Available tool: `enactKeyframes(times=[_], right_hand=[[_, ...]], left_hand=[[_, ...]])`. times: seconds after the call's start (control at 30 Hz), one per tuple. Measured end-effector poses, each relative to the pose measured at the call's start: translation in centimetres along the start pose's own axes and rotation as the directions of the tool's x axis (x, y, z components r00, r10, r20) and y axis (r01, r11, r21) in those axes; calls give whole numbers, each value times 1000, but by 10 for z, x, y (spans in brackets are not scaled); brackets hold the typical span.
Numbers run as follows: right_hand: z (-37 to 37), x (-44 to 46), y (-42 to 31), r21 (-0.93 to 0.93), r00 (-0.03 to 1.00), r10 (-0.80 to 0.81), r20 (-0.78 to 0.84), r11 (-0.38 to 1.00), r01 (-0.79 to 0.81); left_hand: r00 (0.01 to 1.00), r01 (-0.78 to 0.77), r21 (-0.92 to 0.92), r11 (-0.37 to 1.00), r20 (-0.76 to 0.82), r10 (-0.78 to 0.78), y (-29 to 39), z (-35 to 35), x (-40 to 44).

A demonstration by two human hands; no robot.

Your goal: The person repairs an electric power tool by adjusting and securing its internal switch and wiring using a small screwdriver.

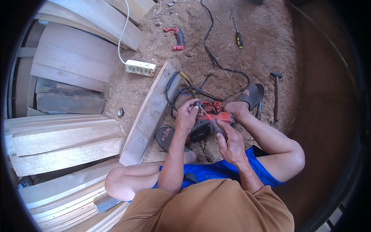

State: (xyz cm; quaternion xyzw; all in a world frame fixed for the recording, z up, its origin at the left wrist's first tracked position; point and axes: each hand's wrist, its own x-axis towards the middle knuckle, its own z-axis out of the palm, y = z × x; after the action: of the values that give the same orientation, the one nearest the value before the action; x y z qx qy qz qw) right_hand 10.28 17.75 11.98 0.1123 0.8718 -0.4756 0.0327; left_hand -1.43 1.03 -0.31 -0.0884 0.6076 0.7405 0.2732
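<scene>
Between my feet lies a red and black power tool (222,116) with its housing partly opened. My left hand (186,119) is closed over its left side, thumb and fingers pinching a small dark part (198,103). In my right hand (232,144) is a screwdriver (213,123), its handle wrapped by my fingers and its shaft slanting up-left. The screwdriver's tip meets the small part at my left fingertips; the exact contact is too small to make out. Loose cables (193,91) run beyond the tool.
A plank (148,116) lies left of my left foot, near a power strip (140,69) and a tape roll (120,112). Ahead are a red-black handle piece (178,38) and a yellow-black screwdriver (239,40). A hammer (277,96) lies right. Stacked boards (65,137) fill the left.
</scene>
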Motion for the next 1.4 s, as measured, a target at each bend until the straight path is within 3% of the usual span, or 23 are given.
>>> enactKeyframes(times=[0.4, 1.4], right_hand=[[0, 3, 5, -56, 993, -113, -33, 992, 111], [4, 1, 6, -24, 996, -69, -56, 997, 68]], left_hand=[[999, 35, 56, 998, -30, -34, 8, 3, 0], [1000, -5, 63, 998, -27, 7, 2, 3, 1]])
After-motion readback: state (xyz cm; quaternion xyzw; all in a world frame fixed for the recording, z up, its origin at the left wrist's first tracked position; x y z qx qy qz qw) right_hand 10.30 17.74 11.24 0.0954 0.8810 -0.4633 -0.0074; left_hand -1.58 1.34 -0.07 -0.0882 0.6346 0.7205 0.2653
